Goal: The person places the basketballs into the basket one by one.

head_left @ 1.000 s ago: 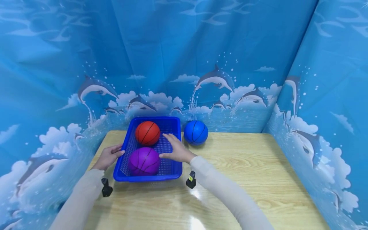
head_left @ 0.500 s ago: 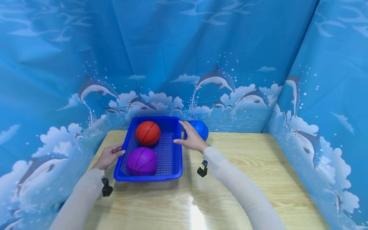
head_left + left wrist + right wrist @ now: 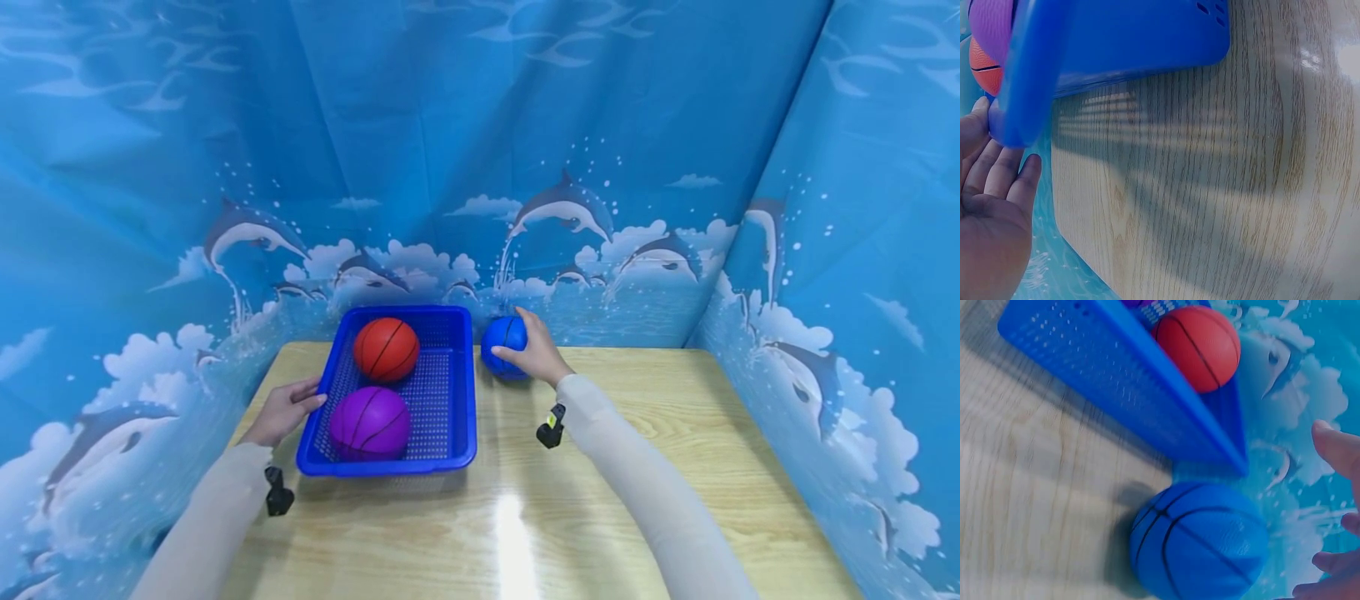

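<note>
A blue plastic basket (image 3: 464, 400) stands on the table, with a red ball (image 3: 386, 350) and a purple ball (image 3: 371, 423) inside, both marked like basketballs. My left hand (image 3: 283, 410) holds its left rim; in the left wrist view the thumb lies at the rim (image 3: 1025, 94) and the fingers reach underneath. Just right of the basket sits a blue ball (image 3: 501, 348) with black lines. My right hand (image 3: 542, 350) is at that ball's right side, thumb and fingers spread. The right wrist view shows a gap between this hand (image 3: 1341, 506) and the blue ball (image 3: 1200, 544).
The wooden table (image 3: 637, 467) extends to the right and toward me. A blue curtain (image 3: 480, 167) printed with dolphins and clouds rises behind the table and along both sides. Each wrist wears a small black camera (image 3: 551, 427).
My right hand has moved right, from above the purple ball, over the basket's rim to the blue ball. The purple ball has shifted slightly left. My left hand stays at the rim.
</note>
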A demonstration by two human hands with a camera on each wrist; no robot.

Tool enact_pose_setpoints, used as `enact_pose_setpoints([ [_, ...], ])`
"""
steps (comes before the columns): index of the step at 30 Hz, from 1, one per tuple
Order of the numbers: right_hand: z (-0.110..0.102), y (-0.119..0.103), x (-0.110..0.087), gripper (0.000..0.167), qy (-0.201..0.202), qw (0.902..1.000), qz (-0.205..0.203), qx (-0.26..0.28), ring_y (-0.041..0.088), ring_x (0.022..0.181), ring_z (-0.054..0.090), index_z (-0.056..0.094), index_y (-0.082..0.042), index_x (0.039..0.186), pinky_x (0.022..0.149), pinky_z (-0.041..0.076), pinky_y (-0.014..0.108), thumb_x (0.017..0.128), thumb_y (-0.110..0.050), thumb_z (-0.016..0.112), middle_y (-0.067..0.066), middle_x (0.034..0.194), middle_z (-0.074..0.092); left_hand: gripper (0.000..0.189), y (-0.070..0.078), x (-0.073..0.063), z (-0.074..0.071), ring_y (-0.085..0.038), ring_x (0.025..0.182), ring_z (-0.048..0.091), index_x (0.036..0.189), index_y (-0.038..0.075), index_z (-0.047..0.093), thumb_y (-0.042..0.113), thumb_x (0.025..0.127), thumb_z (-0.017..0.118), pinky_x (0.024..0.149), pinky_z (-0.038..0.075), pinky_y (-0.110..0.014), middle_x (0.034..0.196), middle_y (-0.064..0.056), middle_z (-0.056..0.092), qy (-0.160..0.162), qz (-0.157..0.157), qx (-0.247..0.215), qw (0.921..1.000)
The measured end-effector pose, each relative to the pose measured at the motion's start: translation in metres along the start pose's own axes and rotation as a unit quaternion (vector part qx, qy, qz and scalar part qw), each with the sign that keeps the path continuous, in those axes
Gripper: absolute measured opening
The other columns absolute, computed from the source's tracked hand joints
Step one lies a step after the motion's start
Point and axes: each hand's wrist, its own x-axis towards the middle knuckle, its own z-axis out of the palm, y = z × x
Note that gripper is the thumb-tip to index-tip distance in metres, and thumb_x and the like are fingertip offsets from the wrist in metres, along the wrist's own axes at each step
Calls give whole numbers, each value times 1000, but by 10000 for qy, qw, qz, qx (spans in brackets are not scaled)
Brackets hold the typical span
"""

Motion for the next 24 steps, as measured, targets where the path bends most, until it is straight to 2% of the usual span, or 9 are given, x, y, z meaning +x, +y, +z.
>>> enact_pose_setpoints([
  [13, 9, 37, 8, 93, 23, 9980, 616, 133, 41, 145, 10, 10, -12, 155, 112, 23, 62, 88, -36, 70, 19, 159, 6, 56, 0, -3, -1, -44, 132, 39, 147, -5, 29, 20, 101, 50, 107, 38, -52, 143, -31, 37, -31, 85, 13, 10000],
  [21, 16, 44, 9, 98, -89, 9971, 736, 156, 43, 145, 4, 6, -14, 155, 113, 19, 63, 86, -36, 71, 20, 159, -2, 57, -1, -2, -3, -44, 131, 40, 147, -5, 30, 22, 101, 50, 106, 38, -53, 144, -31, 38, -46, 96, 71, 9999],
  [24, 19, 46, 9, 97, -98, 9974, 694, 150, 43, 144, 7, 7, -12, 155, 113, 21, 62, 86, -36, 71, 20, 159, 1, 57, -1, -1, -3, -45, 131, 40, 147, -5, 30, 22, 101, 50, 106, 38, -53, 144, -31, 38, -65, 99, 76, 9999],
])
